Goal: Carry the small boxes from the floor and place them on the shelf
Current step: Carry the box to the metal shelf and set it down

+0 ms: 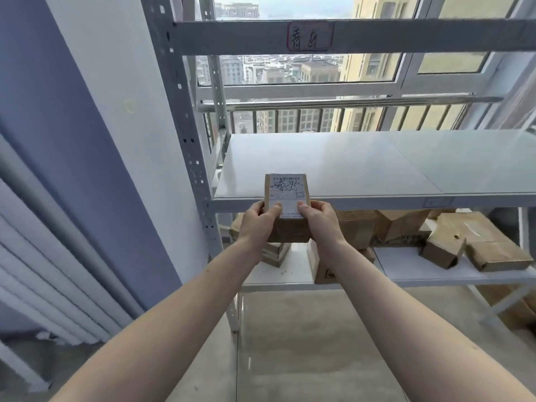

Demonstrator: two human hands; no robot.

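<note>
A small brown cardboard box (286, 192) with a white shipping label on top is held out in front of me at the front edge of the middle shelf board (333, 163). My left hand (259, 223) grips its left side and my right hand (320, 220) grips its right side, thumbs on the label. The far half of the box reaches over the shelf's front lip; I cannot tell whether it rests on the board. The white metal shelf board itself is bare.
The lower shelf (406, 265) holds several brown boxes, some crumpled. A perforated upright post (188, 134) stands at the left, next to a wall. An upper beam carries a handwritten label (309, 36). Windows lie behind; tiled floor (290, 343) is below.
</note>
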